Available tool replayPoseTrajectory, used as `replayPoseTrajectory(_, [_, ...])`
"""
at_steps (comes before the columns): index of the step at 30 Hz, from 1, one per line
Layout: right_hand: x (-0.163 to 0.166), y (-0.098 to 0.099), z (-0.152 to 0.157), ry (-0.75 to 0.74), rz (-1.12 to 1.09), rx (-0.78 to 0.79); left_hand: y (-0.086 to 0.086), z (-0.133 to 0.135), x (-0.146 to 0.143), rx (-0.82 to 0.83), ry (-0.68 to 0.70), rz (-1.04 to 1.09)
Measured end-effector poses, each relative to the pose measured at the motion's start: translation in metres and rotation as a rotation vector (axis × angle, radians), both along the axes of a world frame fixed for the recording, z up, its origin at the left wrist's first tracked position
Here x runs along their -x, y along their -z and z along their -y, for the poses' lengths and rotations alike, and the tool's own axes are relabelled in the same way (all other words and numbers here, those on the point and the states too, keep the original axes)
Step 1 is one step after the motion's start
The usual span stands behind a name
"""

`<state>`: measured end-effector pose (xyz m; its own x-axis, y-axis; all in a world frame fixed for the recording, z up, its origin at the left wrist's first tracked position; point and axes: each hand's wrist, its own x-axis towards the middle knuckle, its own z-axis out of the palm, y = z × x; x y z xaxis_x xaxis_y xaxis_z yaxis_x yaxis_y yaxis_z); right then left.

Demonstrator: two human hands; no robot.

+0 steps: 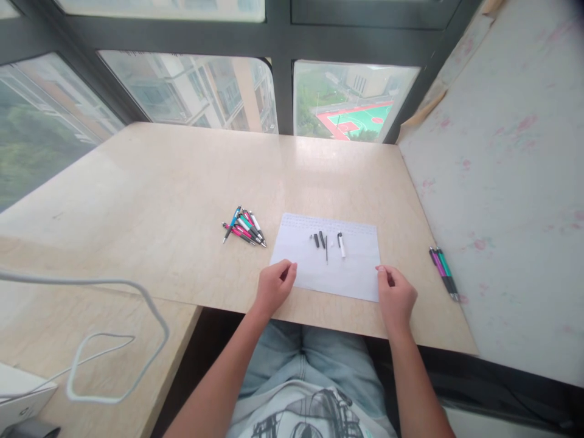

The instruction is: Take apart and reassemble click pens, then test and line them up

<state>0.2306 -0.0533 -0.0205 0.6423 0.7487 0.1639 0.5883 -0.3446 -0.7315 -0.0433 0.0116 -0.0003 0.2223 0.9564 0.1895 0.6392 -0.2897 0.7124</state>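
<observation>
A white sheet of paper (337, 280) with lines of writing along its far edge lies flat on the tabletop. On it rest parts of a pen taken apart: a white barrel with a black clip (342, 244), a thin dark refill (326, 250), two short black pieces (319, 239) and a few tiny bits. My left hand (276, 285), fingers curled closed, rests at the sheet's near left edge. At the right edge sits my right hand (396, 297), also curled closed. Neither hand shows anything held.
Left of the paper is a pile of several colored pens (246, 228). Two pens, purple and green (443, 272), lie by the papered wall (511, 201). A white cable (157, 313) loops at the lower left. Windows (356, 100) line the table's far edge.
</observation>
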Motion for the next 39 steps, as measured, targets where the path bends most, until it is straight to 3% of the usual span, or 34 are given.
replayPoseTrajectory(12, [-0.0018, 0.0044, -0.0041, -0.033, -0.021, -0.044, -0.0003, 0.0046, -0.0065, -0.078, 0.106, -0.093])
replayPoseTrajectory(23, [0.0002, 0.0033, -0.0052, -0.060, 0.005, -0.053, -0.0022, -0.0016, -0.0067, -0.128, 0.004, -0.055])
replayPoseTrajectory(34, [0.0024, -0.0014, -0.0057, -0.040, 0.015, -0.035, -0.0036, -0.0011, -0.0045, -0.061, -0.001, 0.027])
replayPoseTrajectory(39, [0.0040, -0.0007, -0.0051, 0.015, -0.008, -0.095, -0.0023, 0.0007, 0.0010, 0.042, 0.067, 0.068])
